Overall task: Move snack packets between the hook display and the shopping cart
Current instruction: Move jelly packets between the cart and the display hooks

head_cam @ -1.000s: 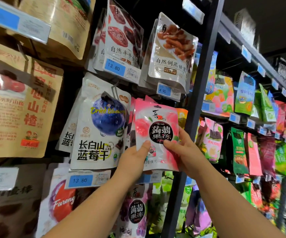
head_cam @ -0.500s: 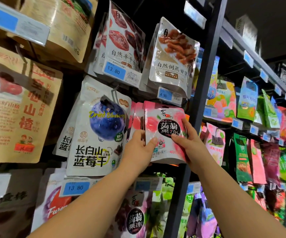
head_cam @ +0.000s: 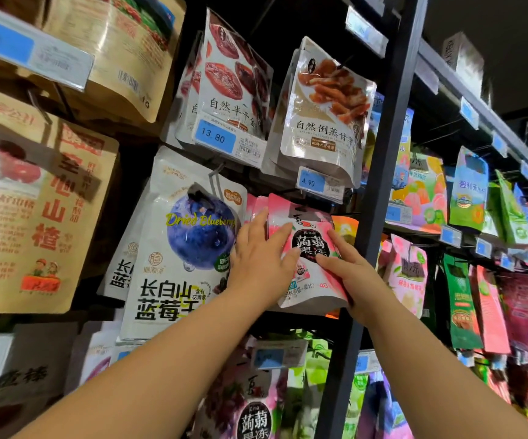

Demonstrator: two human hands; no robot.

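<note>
A pink-and-white jelly packet [head_cam: 308, 245] with a black round label sits at the front of a row of like pink packets [head_cam: 254, 205] on the hook display. My left hand [head_cam: 261, 263] lies flat on its left side, fingers spread and reaching up its left edge. My right hand [head_cam: 349, 272] grips its right lower edge, thumb across the front. The hook itself is hidden behind the packet's top. No shopping cart is in view.
A white dried-blueberry packet [head_cam: 182, 245] hangs just left of my left hand. Above hang dried-fruit packets [head_cam: 326, 112] with blue price tags [head_cam: 311, 182]. A black upright post [head_cam: 371, 217] stands right of the jelly packet. Green and pink packets [head_cam: 465, 312] fill the right-hand bay.
Both hands have carried the pink jelly packet up and back against the hanging row. My left hand has slid from its lower edge to lie flat on its left side.
</note>
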